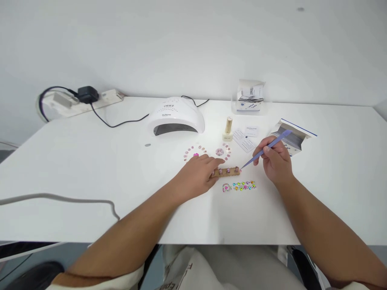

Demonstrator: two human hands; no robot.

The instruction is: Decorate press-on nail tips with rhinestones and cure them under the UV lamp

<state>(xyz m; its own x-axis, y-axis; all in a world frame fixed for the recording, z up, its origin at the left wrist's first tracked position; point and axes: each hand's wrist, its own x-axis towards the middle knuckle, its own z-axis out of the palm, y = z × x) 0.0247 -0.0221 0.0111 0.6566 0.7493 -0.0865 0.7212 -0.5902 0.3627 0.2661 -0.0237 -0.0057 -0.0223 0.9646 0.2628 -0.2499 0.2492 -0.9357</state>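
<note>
My left hand [198, 173] is closed over the left end of a narrow brown strip [224, 173], its index finger stretched along the far side. Several shiny pinkish pieces sit in a row on the strip. In my right hand [275, 161] is a pair of blue-purple tweezers [258, 154], slanting down to the left. Their tip is at the right end of the strip, by a tiny pink piece [240, 170]; whether they grip it I cannot tell. Colourful gems [244, 185] lie in rows on the near side of the strip.
Beyond my hands stand a white nail lamp [177, 116] and a gold-capped polish bottle [228, 129]. Pale pink nail pieces lie in arcs around a large round gem [219, 152]. Cards [243, 140], an opened box [294, 139], a clear container [248, 105] and a power strip [87, 100] are also there.
</note>
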